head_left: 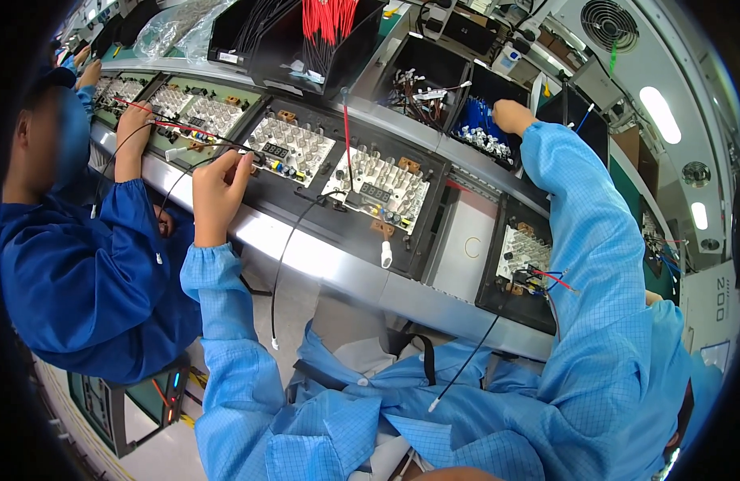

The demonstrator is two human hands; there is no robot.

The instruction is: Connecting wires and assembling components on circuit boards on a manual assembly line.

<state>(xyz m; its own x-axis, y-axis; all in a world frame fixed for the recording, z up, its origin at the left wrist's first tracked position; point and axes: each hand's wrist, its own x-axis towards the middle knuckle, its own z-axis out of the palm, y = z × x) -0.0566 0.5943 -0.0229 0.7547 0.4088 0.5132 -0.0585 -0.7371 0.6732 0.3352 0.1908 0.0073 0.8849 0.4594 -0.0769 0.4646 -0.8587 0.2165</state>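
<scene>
My left hand is closed in a pinch at the left edge of a circuit board, on a black wire there. This board carries a dark digit display and several clear round parts. Reaching far to the right, my right hand has its fingers curled at a bundle of blue wires with white connectors, inside a black bin; the fingertips are partly hidden. Between my arms lies a second circuit board in a black carrier. A red wire stands up from it, and a black wire hangs off the front edge.
Red wires fill a black bin at the back. Another bin holds wires with white plugs. A third board lies beneath my right forearm. At left, a co-worker's hand is over neighbouring boards. A metal rail edges the line.
</scene>
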